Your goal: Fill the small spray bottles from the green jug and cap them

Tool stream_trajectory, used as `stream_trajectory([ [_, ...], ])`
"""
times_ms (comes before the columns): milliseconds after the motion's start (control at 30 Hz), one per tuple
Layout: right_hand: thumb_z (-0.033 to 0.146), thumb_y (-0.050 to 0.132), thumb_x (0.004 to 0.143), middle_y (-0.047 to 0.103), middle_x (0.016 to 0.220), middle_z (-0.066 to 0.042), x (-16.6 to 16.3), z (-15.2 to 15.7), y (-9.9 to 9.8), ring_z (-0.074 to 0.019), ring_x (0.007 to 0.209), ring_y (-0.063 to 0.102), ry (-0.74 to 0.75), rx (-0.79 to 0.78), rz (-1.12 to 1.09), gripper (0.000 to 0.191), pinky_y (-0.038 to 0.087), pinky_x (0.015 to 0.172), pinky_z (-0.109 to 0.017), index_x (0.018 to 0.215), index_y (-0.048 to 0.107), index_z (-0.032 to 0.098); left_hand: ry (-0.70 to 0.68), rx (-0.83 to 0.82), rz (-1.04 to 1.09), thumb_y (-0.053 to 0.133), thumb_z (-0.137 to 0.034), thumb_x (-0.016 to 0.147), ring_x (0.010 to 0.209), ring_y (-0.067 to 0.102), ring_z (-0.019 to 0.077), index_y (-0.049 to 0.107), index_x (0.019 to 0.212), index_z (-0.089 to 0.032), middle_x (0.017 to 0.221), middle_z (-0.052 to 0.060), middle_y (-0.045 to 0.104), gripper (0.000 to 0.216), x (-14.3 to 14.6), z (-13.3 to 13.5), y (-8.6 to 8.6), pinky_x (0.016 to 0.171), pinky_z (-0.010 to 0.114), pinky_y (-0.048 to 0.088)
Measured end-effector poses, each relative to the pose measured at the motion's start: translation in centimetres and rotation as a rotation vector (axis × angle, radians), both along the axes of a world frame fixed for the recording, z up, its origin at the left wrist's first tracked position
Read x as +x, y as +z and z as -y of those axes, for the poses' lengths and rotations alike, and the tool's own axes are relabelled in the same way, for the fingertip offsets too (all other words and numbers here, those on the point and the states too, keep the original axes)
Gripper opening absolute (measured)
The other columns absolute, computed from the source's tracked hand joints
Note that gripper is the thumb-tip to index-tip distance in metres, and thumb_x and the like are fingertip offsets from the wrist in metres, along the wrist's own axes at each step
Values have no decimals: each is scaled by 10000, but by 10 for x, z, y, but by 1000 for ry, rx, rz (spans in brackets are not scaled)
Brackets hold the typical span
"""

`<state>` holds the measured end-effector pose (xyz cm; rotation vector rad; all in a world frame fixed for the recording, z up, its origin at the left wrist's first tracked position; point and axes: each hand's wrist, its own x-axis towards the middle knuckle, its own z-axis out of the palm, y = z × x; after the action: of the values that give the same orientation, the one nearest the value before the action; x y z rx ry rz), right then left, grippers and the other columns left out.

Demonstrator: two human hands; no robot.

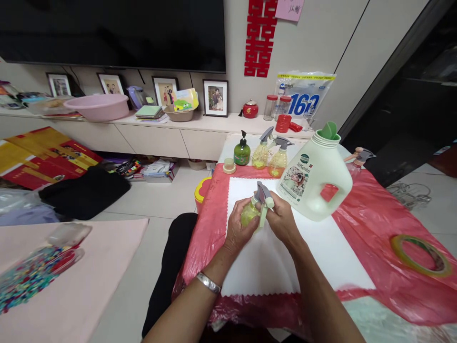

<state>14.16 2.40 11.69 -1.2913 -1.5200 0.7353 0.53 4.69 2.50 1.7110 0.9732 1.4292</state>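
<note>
My left hand (241, 229) is wrapped round the body of a small yellow-green spray bottle (250, 213) above the white cloth (271, 257). My right hand (282, 219) is closed on the bottle's grey-and-white trigger head (264, 197). Just to the right, a large white detergent jug (316, 178) with a green cap and red handle stands on the cloth. A silver bracelet (209, 283) sits on my left wrist.
Behind the cloth stand a green pump bottle (242, 151), two yellowish spray bottles (270, 156) and a small lid (229, 166). A roll of tape (419, 255) lies on the red plastic sheet (378, 224) at right. Another spray bottle (359, 159) is behind the jug.
</note>
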Motion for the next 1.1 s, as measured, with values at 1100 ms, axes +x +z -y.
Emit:
stream_trajectory([
  [1100, 124, 448, 853, 650, 1117, -110, -29, 7, -41, -235, 1079, 647, -151, 270, 99, 452, 537, 967, -406, 1268, 605, 208, -143, -201, 296, 776, -370, 786, 1194, 652, 246, 686, 1121, -217, 1211, 88, 713, 380, -7, -5, 44, 1098, 431, 489],
])
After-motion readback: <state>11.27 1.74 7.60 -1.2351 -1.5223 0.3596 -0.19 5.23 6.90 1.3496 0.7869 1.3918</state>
